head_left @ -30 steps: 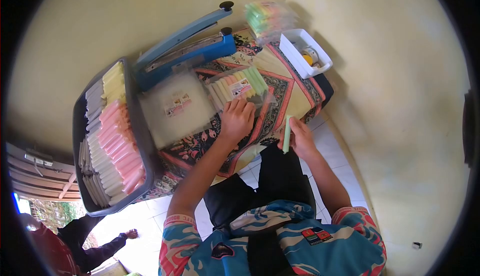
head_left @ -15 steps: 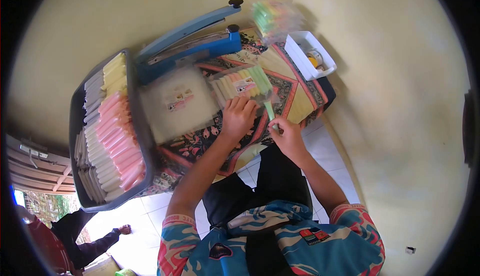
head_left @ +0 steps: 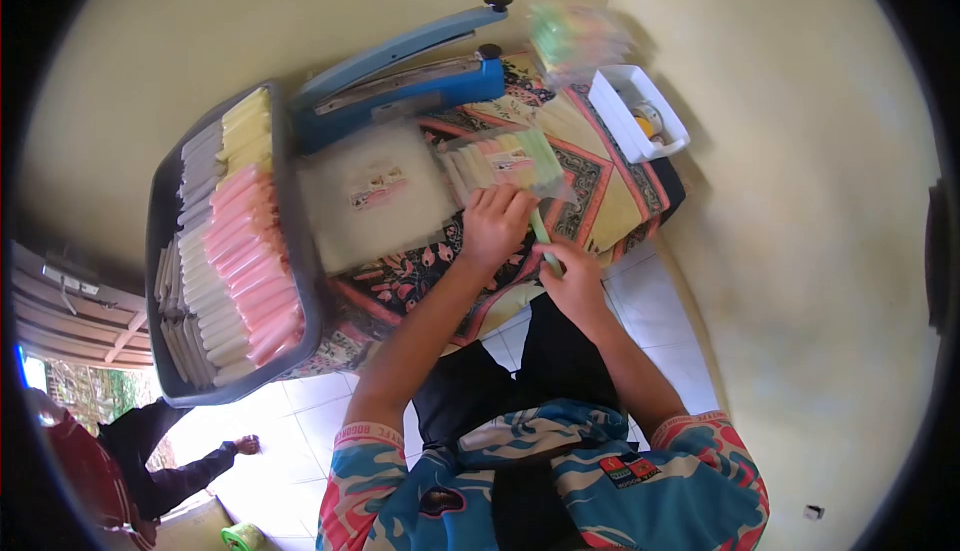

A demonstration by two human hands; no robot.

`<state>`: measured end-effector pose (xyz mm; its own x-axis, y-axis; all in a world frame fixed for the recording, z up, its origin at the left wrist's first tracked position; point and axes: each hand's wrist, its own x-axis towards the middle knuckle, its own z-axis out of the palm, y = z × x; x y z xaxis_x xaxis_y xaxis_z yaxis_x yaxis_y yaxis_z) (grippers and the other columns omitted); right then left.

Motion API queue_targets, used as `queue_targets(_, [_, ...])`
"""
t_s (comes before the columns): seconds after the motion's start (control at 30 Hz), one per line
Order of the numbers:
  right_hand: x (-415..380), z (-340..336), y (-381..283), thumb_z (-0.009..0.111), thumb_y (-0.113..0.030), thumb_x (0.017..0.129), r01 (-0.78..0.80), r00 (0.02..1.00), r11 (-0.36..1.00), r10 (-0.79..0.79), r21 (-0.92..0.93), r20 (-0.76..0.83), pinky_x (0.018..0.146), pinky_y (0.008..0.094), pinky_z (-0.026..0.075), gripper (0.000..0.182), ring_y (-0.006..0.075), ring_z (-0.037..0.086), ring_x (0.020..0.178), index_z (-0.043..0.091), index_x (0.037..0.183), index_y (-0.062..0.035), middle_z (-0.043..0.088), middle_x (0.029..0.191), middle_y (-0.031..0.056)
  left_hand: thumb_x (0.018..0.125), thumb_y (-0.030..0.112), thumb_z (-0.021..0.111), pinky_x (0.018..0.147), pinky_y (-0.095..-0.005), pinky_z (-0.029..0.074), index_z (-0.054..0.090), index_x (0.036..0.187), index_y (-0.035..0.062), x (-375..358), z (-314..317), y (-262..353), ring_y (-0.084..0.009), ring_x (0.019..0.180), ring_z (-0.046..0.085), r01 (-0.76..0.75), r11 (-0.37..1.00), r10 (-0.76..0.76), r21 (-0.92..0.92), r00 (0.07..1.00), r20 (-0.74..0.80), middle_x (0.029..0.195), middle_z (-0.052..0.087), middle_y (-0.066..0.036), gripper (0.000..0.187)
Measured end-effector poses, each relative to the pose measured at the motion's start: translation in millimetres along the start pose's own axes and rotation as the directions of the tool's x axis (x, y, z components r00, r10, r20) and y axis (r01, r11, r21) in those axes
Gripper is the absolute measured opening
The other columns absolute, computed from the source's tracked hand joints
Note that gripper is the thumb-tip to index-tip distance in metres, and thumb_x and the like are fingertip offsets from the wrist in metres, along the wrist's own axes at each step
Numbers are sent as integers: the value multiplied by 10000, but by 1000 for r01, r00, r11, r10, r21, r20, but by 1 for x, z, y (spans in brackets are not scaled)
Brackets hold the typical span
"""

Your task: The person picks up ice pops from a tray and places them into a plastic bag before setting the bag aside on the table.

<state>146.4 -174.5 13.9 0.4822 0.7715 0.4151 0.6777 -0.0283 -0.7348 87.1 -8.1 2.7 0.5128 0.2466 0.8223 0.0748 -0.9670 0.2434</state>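
Observation:
A clear plastic pack (head_left: 512,159) of pale pink, yellow and green sticks with a printed label lies on the patterned cloth. My left hand (head_left: 495,226) rests at the pack's near edge, its fingers bent over the plastic. A green stick (head_left: 541,228) slants between my hands. Its lower end is held in my right hand (head_left: 570,276), with thumb and fingers closed round it. Its upper end reaches the pack's near edge. A stack of flat clear bags (head_left: 375,196) with a label lies left of the pack.
At the left stands a grey tub (head_left: 310,301) of pink, yellow and whitish tubes. A blue heat sealer (head_left: 400,101) with its arm raised lies behind the bags. A white box (head_left: 618,131) and filled packs (head_left: 578,39) are at the back right. Another person (head_left: 95,476) is at lower left.
The whole view has shifted, so the table's things appear slightly to the right. The green stick and my right hand remain together; my left hand still touches the pack.

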Motion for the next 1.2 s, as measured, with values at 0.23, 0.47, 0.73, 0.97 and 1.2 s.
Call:
queue_targets(0.23, [37, 6, 17, 619, 48, 796, -50, 998, 997, 47, -51, -44, 804, 444, 529, 303, 437, 639, 972, 638, 1099, 66, 617, 1170, 277, 791, 126, 742, 696, -360, 438, 656, 871, 90, -1, 0, -3, -220, 768, 607, -15, 1000, 15, 12, 999, 29, 828, 620, -25, 122])
queue_targets(0.47, [63, 18, 55, 623, -4, 862, -35, 994, 968, 8, -247, -111, 713, 492, 511, 118, 450, 642, 832, 636, 969, 44, 660, 886, 255, 780, 117, 747, 697, -362, 438, 659, 854, 83, 0, 0, -1, -224, 748, 601, -13, 1000, 13, -11, 1000, 14, 805, 606, -32, 120])
queue_targets(0.73, [59, 10, 58, 690, -44, 838, -7, 979, 972, -42, -236, -201, 671, 472, 524, 193, 426, 662, 804, 654, 1018, 19, 677, 898, 236, 771, 110, 757, 694, -367, 441, 655, 847, 77, -1, 2, -1, -235, 755, 609, 0, 999, 1, -35, 1000, 30, 795, 600, -41, 131])
queue_targets(0.97, [39, 4, 68, 733, -21, 780, 12, 955, 934, -117, -358, -272, 738, 420, 526, 213, 345, 654, 961, 692, 988, -47, 659, 1113, 150, 767, 104, 761, 708, -376, 445, 655, 833, 73, -1, 2, -1, -240, 759, 618, 21, 998, -18, -56, 999, 50, 783, 607, -42, 128])
queue_targets(1.2, [60, -19, 71, 753, -28, 727, 239, 934, 842, -336, -484, -124, 977, 428, 453, 192, 330, 552, 1192, 739, 916, -56, 561, 1331, 147, 763, 109, 763, 713, -373, 444, 659, 828, 77, -3, 2, -2, -239, 764, 621, 22, 998, -19, -64, 999, 48, 787, 613, -43, 126])
